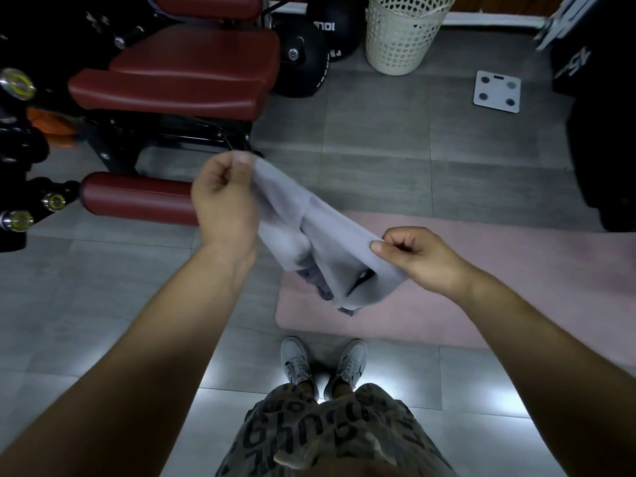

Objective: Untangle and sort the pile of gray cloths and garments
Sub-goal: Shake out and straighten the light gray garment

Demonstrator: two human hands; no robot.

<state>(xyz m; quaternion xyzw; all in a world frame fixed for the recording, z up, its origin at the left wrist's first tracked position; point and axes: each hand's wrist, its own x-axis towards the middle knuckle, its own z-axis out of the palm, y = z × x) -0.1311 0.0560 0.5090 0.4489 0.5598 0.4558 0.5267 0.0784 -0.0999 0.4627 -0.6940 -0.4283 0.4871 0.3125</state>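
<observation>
**Both hands hold gray cloth stretched over pink mat**

Person stands, looking down at own arms. Left hand (223, 197) is raised in front of the bench, fingers curled, thumb & fingertips pinching the top corner of a gray cloth (309, 228). Right hand (420, 259) sits lower & to the right, also curled, thumb pinching the cloth's other end against the forefinger. Cloth runs on a slant btwn the two hands, high at left, low at right, w/ the middle sagging in folds. It is off the floor, hanging above the near-left corner of a pink mat (481, 287). A darker gray bit (320, 284) shows under the sagging part; can't tell if it's a separate piece or the same cloth.

Mat lies flat on gray floor tiles (378, 139). Just in front of it: two gray shoes (323, 363), toes pointing at the mat, & patterned shorts (327, 432) at bottom edge.

Far side: cream laundry basket (402, 32) w/ holes, upright by the wall. White bathroom scale (497, 92) on the floor to its right, well apart from the mat. Red padded bench (192, 74) at upper left, red roller pad (137, 197) below it, near the left hand. Black weight balls (309, 63) btwn bench & basket.
</observation>
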